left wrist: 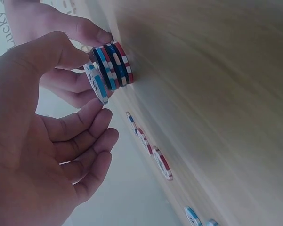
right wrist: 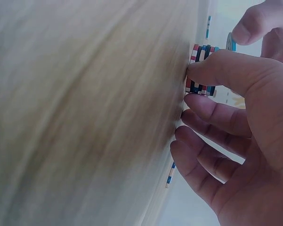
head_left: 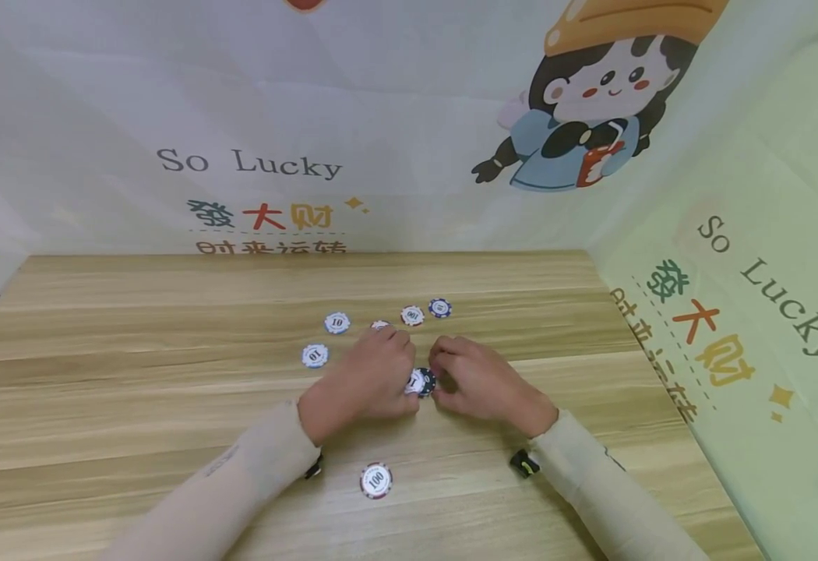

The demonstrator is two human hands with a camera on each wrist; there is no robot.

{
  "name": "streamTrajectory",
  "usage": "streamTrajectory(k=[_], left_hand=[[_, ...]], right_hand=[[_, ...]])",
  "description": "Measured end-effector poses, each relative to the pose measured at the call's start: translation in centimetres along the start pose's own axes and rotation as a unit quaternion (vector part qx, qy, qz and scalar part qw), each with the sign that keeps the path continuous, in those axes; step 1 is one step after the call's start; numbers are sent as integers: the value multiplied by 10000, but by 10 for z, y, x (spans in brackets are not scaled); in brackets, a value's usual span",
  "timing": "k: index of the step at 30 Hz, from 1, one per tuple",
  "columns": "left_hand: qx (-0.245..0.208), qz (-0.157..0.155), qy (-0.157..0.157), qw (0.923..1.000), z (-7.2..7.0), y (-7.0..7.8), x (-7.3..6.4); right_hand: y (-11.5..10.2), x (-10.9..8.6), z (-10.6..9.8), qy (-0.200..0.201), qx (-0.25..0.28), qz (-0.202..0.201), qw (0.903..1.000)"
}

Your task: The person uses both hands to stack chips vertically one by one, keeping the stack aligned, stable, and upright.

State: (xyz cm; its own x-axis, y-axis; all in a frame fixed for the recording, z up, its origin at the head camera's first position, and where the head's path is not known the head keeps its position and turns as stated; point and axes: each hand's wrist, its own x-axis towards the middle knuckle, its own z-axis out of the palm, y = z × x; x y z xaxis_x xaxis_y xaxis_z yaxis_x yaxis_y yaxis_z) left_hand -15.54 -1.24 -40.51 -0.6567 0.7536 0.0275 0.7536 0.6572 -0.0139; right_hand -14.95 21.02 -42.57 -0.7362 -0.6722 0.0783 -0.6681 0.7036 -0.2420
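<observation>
In the head view my left hand [head_left: 370,374] and right hand [head_left: 482,378] meet over a small stack of poker chips [left wrist: 114,66] on the table. Between thumb and forefinger, the left hand pinches a light blue and white poker chip [left wrist: 98,84], tilted at the top of the stack. A black-rimmed chip [head_left: 429,382] shows just under it. My right hand's thumb and forefinger grip the sides of the stack low down, near the tabletop, as the right wrist view shows. The stack's edges are red, black and blue with white.
Beyond the hands lie two light blue 10 chips [head_left: 337,322], a red-edged 100 chip [head_left: 412,315], a dark blue chip [head_left: 440,308] and one chip [head_left: 380,324] partly hidden by the left hand. Another 100 chip [head_left: 377,481] lies nearer. Printed cloth [head_left: 409,156] walls the wooden table.
</observation>
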Motion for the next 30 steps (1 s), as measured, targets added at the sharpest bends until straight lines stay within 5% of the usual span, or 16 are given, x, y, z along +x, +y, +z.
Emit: streamTrajectory(k=[9, 30], left_hand=[[163, 201, 285, 9993, 1, 6, 11], [130, -1, 219, 9997, 5, 10, 14]], right_hand=[[1, 1, 0, 195, -113, -177, 9996], [3, -1, 1, 287, -129, -331, 9990]])
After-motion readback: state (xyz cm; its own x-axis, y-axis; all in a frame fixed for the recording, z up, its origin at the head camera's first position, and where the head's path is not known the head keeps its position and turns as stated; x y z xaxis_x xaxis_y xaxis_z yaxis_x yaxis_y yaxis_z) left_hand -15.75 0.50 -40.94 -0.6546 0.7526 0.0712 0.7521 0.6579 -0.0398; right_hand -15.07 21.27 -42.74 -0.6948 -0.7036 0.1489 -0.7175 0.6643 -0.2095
